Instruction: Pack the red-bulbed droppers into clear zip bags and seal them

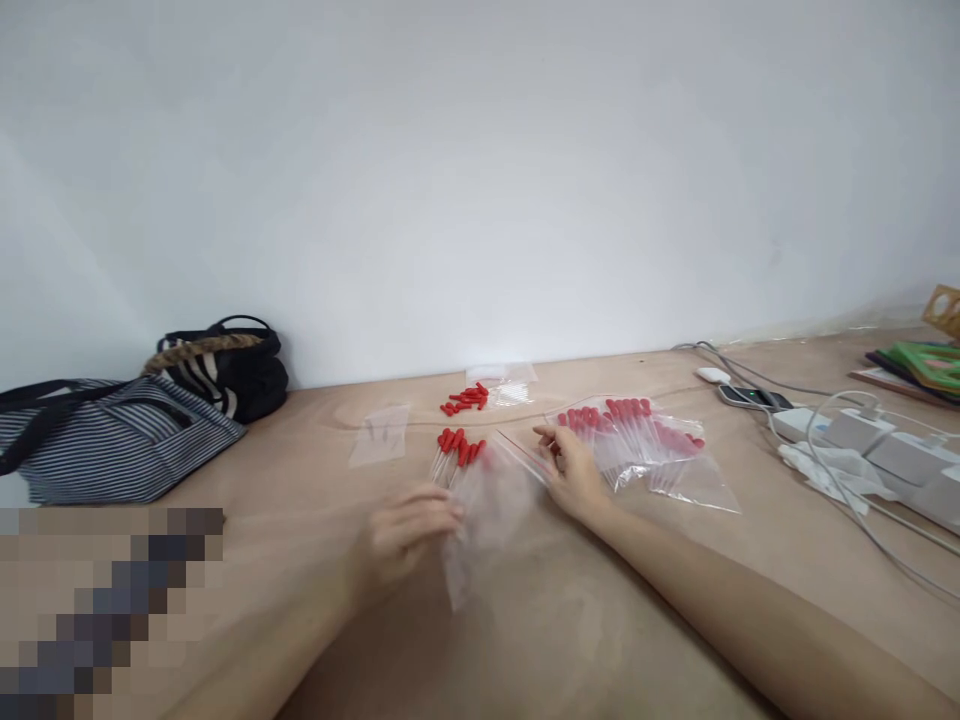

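A clear zip bag (pixel 487 510) with a red line along its mouth stretches between my two hands. My left hand (pixel 412 525), blurred by motion, has its fingers together at the bag's left side. My right hand (pixel 574 475) pinches the bag near its mouth, fingers curled. Beyond my left hand lie several droppers (pixel 461 447) with red bulbs and thin clear stems; some red bulbs are partly behind the bag's film. To the right of my right hand are bags of red-bulbed droppers (pixel 630 440), lying flat and overlapping.
Loose red bulbs (pixel 466 400) lie toward the wall beside clear stems (pixel 514 388) on plastic. A small clear bag (pixel 380 435) lies left of them. Striped bag (pixel 127 430) and black bag (pixel 255 375) stand at left. Phone (pixel 754 398), power strip (pixel 885 440) and cables are at right.
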A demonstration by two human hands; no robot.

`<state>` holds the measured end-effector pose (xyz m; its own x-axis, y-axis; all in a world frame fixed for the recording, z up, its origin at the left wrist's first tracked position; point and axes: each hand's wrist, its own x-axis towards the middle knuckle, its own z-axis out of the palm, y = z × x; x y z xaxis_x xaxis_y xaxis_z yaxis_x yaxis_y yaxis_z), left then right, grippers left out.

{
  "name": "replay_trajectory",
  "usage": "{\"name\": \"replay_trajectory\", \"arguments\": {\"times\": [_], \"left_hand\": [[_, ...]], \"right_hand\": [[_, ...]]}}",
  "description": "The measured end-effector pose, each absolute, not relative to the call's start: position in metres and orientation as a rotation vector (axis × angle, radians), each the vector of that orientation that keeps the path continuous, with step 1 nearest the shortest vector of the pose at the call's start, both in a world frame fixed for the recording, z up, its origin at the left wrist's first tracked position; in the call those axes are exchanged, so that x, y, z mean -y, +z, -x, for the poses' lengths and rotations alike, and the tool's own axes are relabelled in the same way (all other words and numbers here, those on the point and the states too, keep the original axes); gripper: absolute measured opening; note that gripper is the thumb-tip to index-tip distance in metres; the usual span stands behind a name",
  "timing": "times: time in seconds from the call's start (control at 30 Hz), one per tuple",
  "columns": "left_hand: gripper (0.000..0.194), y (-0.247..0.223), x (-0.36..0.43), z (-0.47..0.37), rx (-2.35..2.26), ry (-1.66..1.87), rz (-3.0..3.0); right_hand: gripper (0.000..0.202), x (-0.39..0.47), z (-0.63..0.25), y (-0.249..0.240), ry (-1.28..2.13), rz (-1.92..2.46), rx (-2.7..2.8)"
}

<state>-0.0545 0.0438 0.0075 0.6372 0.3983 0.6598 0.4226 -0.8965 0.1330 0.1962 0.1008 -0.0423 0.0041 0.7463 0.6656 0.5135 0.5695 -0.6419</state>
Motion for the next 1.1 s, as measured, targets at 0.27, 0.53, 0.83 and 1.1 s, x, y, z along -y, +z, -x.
{"name": "replay_trajectory", "arguments": {"times": [0.27,0.53,0.83,1.1], "left_hand": [[0.027,0.012,-0.021,0.023,0.853,-0.801,3.209],[0.065,0.011,-0.004,-0.026,1.060,-0.140,3.336],[0.058,0.012,-0.002,0.013,1.185,0.000,3.290],[0.055,0.016,-0.008,0.029,1.230,-0.099,3.322]], "right_hand": [[0.020,-0.104,-0.199,-0.037,0.377,1.100,1.577],[0.027,-0.119,-0.183,-0.014,0.197,0.787,2.312],[0.027,-0.139,-0.157,-0.004,0.303,0.737,2.654],[0.015,-0.135,-0.166,0.008,0.070,0.845,2.819]]}}
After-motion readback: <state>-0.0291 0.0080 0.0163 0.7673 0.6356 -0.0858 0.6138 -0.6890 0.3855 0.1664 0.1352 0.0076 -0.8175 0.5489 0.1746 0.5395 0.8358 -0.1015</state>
